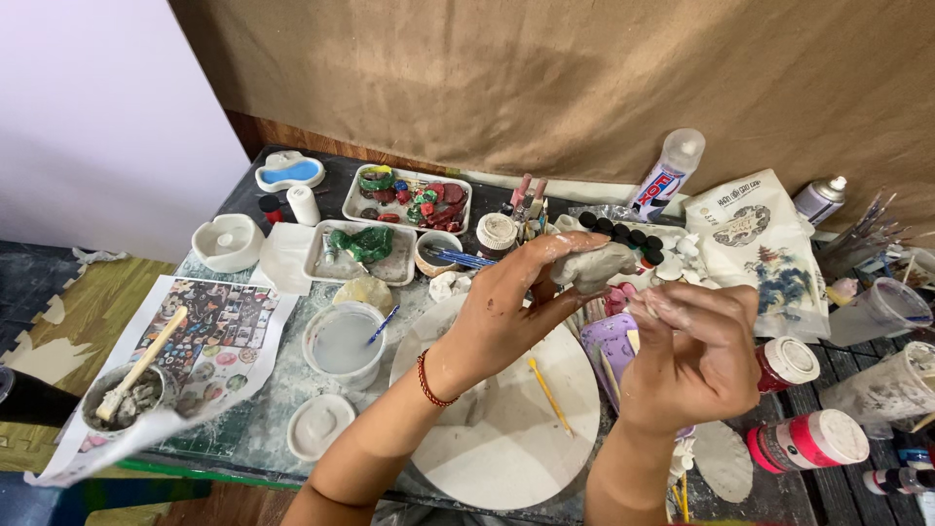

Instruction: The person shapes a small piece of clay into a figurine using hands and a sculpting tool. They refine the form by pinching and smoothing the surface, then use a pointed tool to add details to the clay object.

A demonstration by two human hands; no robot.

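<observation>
Nearest of all, the person's two forearms rise from the bottom edge, both hands smeared with pale clay. The left hand, with a red cord at its wrist, curls its fingers around a grey clay lump and holds it up above the worktop; the right hand sits just beside it, its fingers bunched together and pinching at the lump's near right edge, though what lies inside that pinch is hidden. Under the hands lies a round white board with a thin yellow stick on it, bare of any finished piece, so by my reading the shaping is only partway: the lump is rough and has no clear form yet, smoothing and detail appear to be left. To the left of the board stand a small white dish, a tub of cloudy water and, at the near left corner, a cup of grey slurry with a wooden brush on a printed sheet. Red-labelled paint jars stand at the near right. Farther back are trays of red and green clay bits, a blue-filled palette, a white squeeze bottle and a brown cloth backdrop.
</observation>
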